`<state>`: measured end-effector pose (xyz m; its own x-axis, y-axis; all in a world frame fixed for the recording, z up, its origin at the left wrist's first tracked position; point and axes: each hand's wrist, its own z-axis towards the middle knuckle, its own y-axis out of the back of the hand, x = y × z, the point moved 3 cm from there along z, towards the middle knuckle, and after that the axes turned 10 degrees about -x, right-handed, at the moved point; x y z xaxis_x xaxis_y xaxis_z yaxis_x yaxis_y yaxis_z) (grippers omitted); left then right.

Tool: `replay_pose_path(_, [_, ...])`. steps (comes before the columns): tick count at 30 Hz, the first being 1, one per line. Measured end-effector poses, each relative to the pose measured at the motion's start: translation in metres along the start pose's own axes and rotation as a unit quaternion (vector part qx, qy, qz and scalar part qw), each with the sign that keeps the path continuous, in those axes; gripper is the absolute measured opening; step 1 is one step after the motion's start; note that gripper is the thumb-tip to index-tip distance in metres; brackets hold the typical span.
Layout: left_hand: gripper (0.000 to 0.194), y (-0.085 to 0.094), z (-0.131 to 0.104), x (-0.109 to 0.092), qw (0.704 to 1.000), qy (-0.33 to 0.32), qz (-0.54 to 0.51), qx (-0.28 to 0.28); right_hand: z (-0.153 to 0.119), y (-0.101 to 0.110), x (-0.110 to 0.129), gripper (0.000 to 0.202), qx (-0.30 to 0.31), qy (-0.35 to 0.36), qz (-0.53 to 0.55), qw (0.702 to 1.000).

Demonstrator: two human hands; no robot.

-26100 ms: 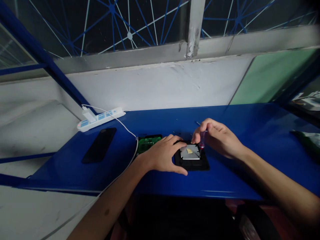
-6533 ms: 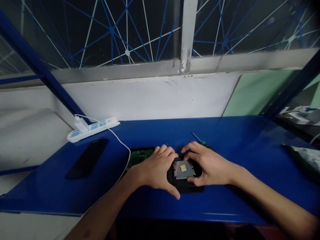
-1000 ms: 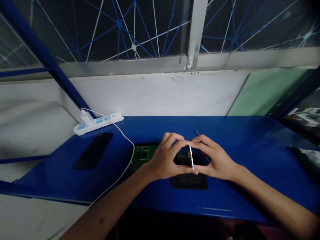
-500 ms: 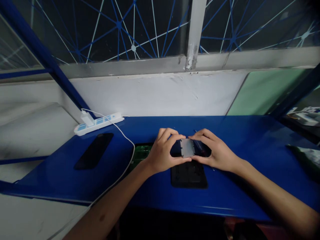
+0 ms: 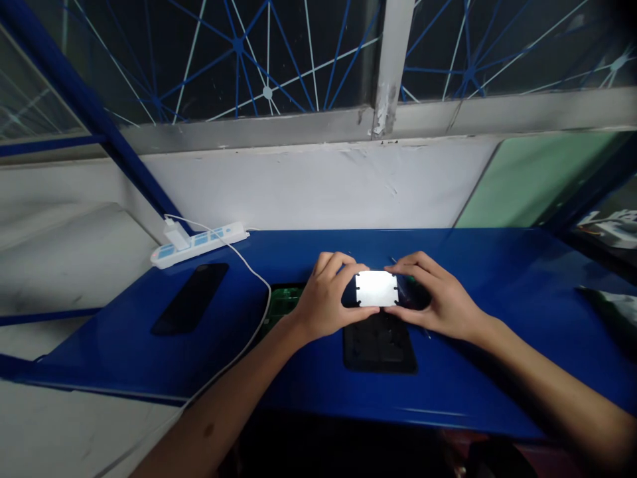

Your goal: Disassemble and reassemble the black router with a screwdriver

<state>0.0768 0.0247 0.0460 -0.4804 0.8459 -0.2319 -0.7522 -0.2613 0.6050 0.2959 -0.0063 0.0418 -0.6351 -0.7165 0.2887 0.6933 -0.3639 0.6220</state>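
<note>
A small flat rectangular plate (image 5: 377,289), shining bright white with dark notches along its two short sides, is held up between both hands. My left hand (image 5: 328,292) pinches its left edge between thumb and fingers. On the opposite edge, my right hand (image 5: 432,292) has the same kind of pinch. Below the plate a black rectangular tray-like piece (image 5: 381,345) lies on the blue table (image 5: 318,392), its far part hidden by the hands and plate. A green piece in a dark frame (image 5: 283,304) lies behind my left wrist, partly covered by it.
A dark phone-like slab (image 5: 190,299) lies at the left. Behind it is a white power strip (image 5: 199,244) with a plugged-in charger (image 5: 176,234), whose white cable (image 5: 249,265) runs forward past my left arm. A green and white packet (image 5: 610,312) sits at the right edge.
The plate has tilted, turning from dull grey to bright white and showing more of its width. My right hand has shifted slightly to the right. Both hands still grip it.
</note>
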Motion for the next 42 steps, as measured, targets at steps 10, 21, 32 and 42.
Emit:
replay_pose_path(10, [0.055,0.0019,0.0010,-0.0026,1.000,-0.009,-0.002,-0.002,0.0020,-0.0002,0.0059,0.052,-0.010,0.011,-0.006,1.000])
replay_pose_path(21, [0.056,0.0013,-0.0012,-0.0007,1.000,-0.019,0.000,-0.015,0.0024,0.0002,0.0058,0.053,0.003,0.001,0.004,1.000])
replay_pose_path(32, [0.054,0.0011,-0.0013,-0.0026,1.000,-0.024,-0.009,-0.012,0.0032,-0.0020,0.0073,0.050,0.030,-0.018,0.019,0.999])
replay_pose_path(42, [0.052,-0.0003,-0.0009,-0.0028,0.999,-0.029,0.009,0.010,0.0027,-0.0006,0.0059,0.052,0.025,0.001,0.013,1.000])
